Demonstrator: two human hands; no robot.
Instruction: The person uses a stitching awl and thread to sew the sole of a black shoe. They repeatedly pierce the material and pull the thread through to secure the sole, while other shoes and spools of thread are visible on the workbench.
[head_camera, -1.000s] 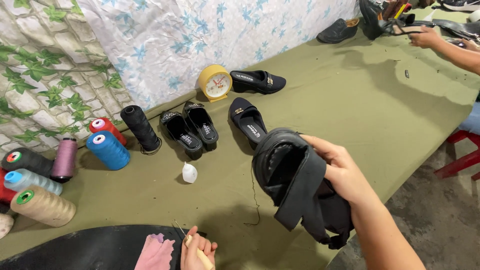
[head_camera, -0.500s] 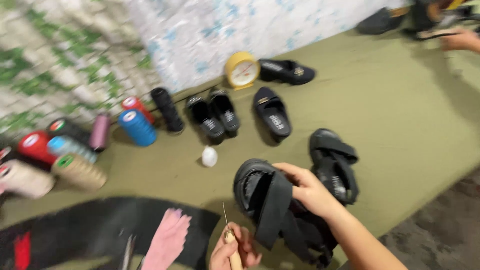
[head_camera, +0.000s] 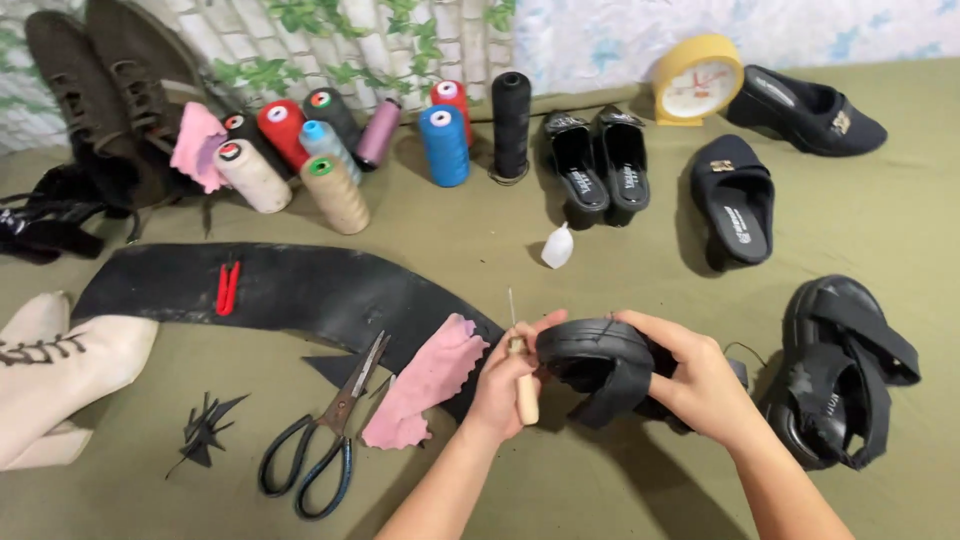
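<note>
Holding a black sandal (head_camera: 610, 368) low in the middle of the head view, the right hand (head_camera: 705, 385) wraps around its far side with the thumb on top, closed firmly on it. The left hand (head_camera: 508, 385) sits at nine o'clock of the sandal, fingers curled tight around a wooden-handled awl (head_camera: 520, 375) whose thin metal tip points up. At three o'clock lies the matching sandal (head_camera: 845, 370) on the green cloth table (head_camera: 600, 490). At nine o'clock rest a pink rag (head_camera: 425, 380) and black scissors (head_camera: 325, 440), partly on a long black rubber strip (head_camera: 290, 290) bearing a red clip (head_camera: 228, 288). At twelve o'clock a small white bottle (head_camera: 557, 246) stands before a pair of black slippers (head_camera: 595, 165). At eleven o'clock thread cones (head_camera: 340, 150) cluster, in red, blue, cream, purple and black. At one o'clock a yellow round clock (head_camera: 697, 80) stands beside two more black shoes (head_camera: 770, 150). At ten o'clock brown boots (head_camera: 110, 90) lean against the leaf-printed wall.
</note>
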